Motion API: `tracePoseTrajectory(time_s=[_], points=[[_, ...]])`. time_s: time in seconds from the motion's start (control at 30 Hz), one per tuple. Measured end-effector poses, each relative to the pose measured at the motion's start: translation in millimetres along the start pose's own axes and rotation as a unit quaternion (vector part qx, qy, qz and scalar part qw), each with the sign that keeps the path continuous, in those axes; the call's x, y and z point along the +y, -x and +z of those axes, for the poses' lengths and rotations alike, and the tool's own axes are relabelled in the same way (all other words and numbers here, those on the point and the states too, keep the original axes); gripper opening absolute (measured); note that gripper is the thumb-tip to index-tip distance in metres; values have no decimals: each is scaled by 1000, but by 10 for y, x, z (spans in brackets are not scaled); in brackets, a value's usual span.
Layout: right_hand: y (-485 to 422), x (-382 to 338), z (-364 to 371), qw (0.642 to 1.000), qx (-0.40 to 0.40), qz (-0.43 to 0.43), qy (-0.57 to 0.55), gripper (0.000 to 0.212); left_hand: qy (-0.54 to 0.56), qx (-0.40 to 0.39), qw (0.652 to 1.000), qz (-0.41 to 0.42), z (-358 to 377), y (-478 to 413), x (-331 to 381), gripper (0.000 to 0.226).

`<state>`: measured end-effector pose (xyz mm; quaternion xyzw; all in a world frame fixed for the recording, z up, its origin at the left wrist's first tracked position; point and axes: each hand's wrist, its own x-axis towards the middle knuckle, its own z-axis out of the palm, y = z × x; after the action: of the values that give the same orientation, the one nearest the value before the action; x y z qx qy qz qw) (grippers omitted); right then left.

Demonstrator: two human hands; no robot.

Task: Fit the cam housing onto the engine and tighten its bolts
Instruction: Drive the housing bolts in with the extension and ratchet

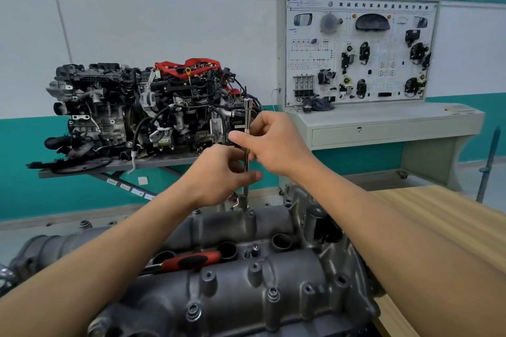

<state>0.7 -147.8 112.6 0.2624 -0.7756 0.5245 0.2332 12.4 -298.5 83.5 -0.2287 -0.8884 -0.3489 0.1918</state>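
Cam housing [246,282]: grey casting, fills lower centre of frame, far edge approx. mid-frame. What it sits on is mostly hidden from this view. Bolts [273,294] seen in bosses along near side; how tight they are cannot be told.

Chrome driver bar [247,117]: upright, centre frame. Lower end meets far edge of housing; upper end, w/ square socket head, stands clear above both hands.

Left hand [221,172]: enters from lower left. Fingers curled round lower part of bar, thumb tip across the shaft on the right side. Grips bar.

Right hand [273,142]: enters from lower right, just above and to the right of left hand. Thumb and fingers pinch the bar higher up. Hands close together; can't tell if touching.

Red-handled tool [191,261]: lies flat across the housing, lower centre-left, handle end pointing right, between the two forearms. Not held.

Surface [438,227]: wood-grain top, right side of frame, beside housing.

Background: second engine [153,109] w/ red strap on a metal stand, left-centre, against white/teal wall. Training board [358,49] w/ mounted car parts and wiring diagram, upper right, on a grey console. Dark cloth [317,104] at foot of board, left end.
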Motion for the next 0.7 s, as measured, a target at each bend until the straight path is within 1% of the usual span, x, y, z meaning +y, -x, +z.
tracePoseTrajectory(time_s=[0.03, 0.07, 0.1, 0.17, 0.23, 0.3, 0.37, 0.43, 0.5, 0.57, 0.63, 0.67, 0.7], points=[[1, -1, 5, 1000, 11, 4, 12, 33, 10, 26, 1000, -3, -6, -9, -11, 16], [5, 1, 7, 1000, 4, 12, 7, 34, 22, 39, 999, -4, -18, -15, -16, 13], [10, 1, 9, 999, -17, 22, -19, 30, 36, 37, 999, -3, -32, -15, -17, 12], [21, 11, 4, 994, -64, 29, -78, 12, 59, 3, 998, 1, -38, -10, -5, 17], [25, 18, -8, 994, -78, 10, -72, 18, 53, -23, 998, 9, -27, -17, 0, 21], [8, 10, -10, 998, -56, -2, -34, 22, 23, -28, 999, 1, -10, -35, -25, 10], [-3, 4, -4, 1000, -18, -3, -9, 22, 18, -1, 1000, -7, -13, -25, -28, 13], [-5, 15, -6, 1000, 19, 2, 14, 24, 72, 38, 996, -23, -34, -20, -8, 16], [0, 33, -10, 999, 32, 6, 39, 28, 93, 63, 993, -19, -50, -11, 19, 18], [15, 20, -14, 999, -3, 10, 32, 25, 74, 55, 996, -5, -58, -23, 23, 15], [24, 3, -23, 999, -44, 8, -23, 11, 67, 22, 997, 3, -62, -20, -3, 13], [27, -3, -26, 997, -55, 7, -48, 7, 69, 7, 998, 7, -63, -16, -9, 15], [33, -6, -32, 997, -55, 6, -58, 7, 67, -4, 998, 9, -61, -13, -13, 16]])
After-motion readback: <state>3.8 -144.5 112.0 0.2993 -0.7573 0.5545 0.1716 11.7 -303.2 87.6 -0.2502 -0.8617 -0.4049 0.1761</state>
